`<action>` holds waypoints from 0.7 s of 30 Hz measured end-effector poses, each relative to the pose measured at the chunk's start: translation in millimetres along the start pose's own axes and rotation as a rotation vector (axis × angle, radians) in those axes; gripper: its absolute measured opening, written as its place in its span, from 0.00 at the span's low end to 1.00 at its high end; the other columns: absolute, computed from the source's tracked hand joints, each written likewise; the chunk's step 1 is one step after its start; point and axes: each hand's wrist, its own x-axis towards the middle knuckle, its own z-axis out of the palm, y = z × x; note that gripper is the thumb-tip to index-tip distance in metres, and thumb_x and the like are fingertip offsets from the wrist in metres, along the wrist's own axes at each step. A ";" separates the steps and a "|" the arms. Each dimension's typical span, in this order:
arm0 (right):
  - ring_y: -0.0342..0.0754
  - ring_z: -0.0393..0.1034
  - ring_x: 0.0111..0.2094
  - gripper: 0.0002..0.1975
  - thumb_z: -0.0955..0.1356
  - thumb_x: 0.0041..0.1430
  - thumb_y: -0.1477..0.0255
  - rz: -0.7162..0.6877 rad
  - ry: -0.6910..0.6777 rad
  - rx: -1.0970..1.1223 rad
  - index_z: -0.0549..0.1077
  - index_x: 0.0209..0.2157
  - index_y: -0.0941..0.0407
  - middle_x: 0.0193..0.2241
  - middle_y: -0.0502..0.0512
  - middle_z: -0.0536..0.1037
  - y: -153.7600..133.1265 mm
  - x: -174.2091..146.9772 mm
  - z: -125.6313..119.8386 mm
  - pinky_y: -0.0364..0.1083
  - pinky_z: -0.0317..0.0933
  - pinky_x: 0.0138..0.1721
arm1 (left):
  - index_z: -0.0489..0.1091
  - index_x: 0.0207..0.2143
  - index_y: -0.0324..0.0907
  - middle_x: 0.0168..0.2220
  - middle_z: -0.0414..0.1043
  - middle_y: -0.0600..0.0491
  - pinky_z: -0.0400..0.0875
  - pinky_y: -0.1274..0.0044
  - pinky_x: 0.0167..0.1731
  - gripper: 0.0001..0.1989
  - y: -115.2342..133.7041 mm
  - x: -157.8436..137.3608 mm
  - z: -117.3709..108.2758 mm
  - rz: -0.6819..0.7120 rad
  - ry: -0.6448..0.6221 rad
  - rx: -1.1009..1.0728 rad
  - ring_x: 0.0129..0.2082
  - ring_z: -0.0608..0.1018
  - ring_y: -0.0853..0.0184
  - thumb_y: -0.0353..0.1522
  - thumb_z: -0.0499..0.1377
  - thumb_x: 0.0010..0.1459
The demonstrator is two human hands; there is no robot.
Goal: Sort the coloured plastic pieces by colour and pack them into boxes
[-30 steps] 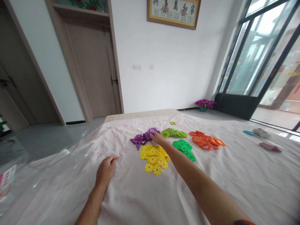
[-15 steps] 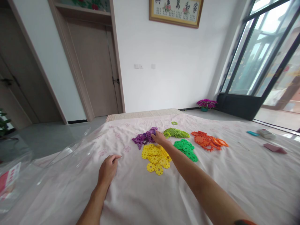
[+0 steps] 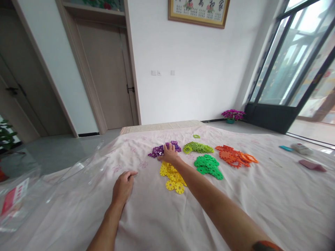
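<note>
My right hand (image 3: 170, 153) reaches over the purple snowflake discs (image 3: 157, 151), fingers spread and lying on the pile. Some of the purple discs are hidden under it. Yellow snowflake discs (image 3: 172, 176) lie just nearer to me, partly covered by my right wrist and forearm. Resting on the cloth to the left of the yellow pile is my left hand (image 3: 124, 184), with its index finger stretched out and nothing seen in it. Light green discs (image 3: 199, 147) and darker green discs (image 3: 208, 165) form piles to the right of my right hand.
Orange discs (image 3: 234, 156) lie farther right, and a single light green ring (image 3: 196, 136) sits at the back. Pale floral cloth (image 3: 146, 216) covers the surface. Clear plastic packaging (image 3: 18, 205) is at the left. A pink folded item (image 3: 312, 165) and a blue item (image 3: 285, 148) lie far right.
My right hand has shifted slightly left on the purple pile, and its fingers have gone from bunched to spread. My left hand stays resting on the cloth. The view has turned slightly.
</note>
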 end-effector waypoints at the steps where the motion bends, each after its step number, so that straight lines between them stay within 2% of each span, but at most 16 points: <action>1: 0.72 0.27 0.67 0.53 0.69 0.48 0.46 0.014 0.010 0.011 0.44 0.68 0.51 0.69 0.67 0.33 1.7 1.6 -1.8 0.68 0.40 0.58 | 0.76 0.41 0.45 0.47 0.76 0.52 0.65 0.73 0.52 0.16 0.3 0.1 -0.2 -0.003 -0.001 -0.002 0.49 0.75 0.63 0.30 0.49 0.57; 5: 0.68 0.34 0.67 0.46 0.66 0.54 0.48 0.015 0.089 0.028 0.47 0.67 0.51 0.69 0.65 0.39 14.2 0.7 -10.3 0.63 0.44 0.59 | 0.76 0.41 0.46 0.46 0.77 0.53 0.65 0.73 0.51 0.16 0.6 0.7 -0.4 -0.001 0.006 -0.003 0.49 0.75 0.63 0.30 0.50 0.57; 9: 0.61 0.54 0.60 0.30 0.58 0.64 0.54 0.039 0.265 0.024 0.57 0.63 0.52 0.62 0.66 0.58 37.2 -6.5 -21.4 0.56 0.53 0.55 | 0.76 0.40 0.46 0.46 0.77 0.53 0.66 0.74 0.50 0.16 -0.9 1.1 0.4 0.002 0.014 -0.002 0.48 0.76 0.63 0.30 0.50 0.56; 11: 0.61 0.61 0.56 0.27 0.55 0.66 0.57 0.099 0.257 0.015 0.63 0.60 0.55 0.56 0.68 0.66 52.7 -9.3 -27.0 0.55 0.56 0.52 | 0.76 0.40 0.46 0.46 0.77 0.54 0.66 0.75 0.50 0.16 -2.0 1.1 1.2 0.003 0.015 -0.003 0.48 0.76 0.63 0.30 0.50 0.56; 14: 0.62 0.63 0.54 0.25 0.57 0.65 0.59 0.124 0.184 -0.007 0.68 0.55 0.60 0.51 0.71 0.71 76.9 -10.9 -32.9 0.56 0.57 0.51 | 0.76 0.40 0.46 0.47 0.77 0.54 0.66 0.75 0.51 0.16 -3.1 0.7 1.9 0.005 0.018 -0.005 0.49 0.75 0.63 0.31 0.50 0.56; 16: 0.61 0.63 0.55 0.25 0.60 0.63 0.61 0.103 0.174 -0.006 0.68 0.55 0.61 0.52 0.71 0.72 91.2 -10.8 -35.4 0.55 0.56 0.53 | 0.76 0.40 0.46 0.46 0.77 0.54 0.66 0.75 0.51 0.16 -3.0 0.5 1.7 0.005 0.015 -0.009 0.49 0.75 0.63 0.31 0.50 0.56; 21: 0.52 0.67 0.53 0.24 0.62 0.61 0.65 0.045 0.223 0.038 0.67 0.58 0.56 0.54 0.59 0.73 118.9 -12.2 -46.4 0.46 0.58 0.52 | 0.76 0.40 0.47 0.47 0.77 0.54 0.66 0.75 0.51 0.16 -2.5 0.6 0.7 -0.020 0.008 -0.023 0.48 0.76 0.63 0.31 0.50 0.56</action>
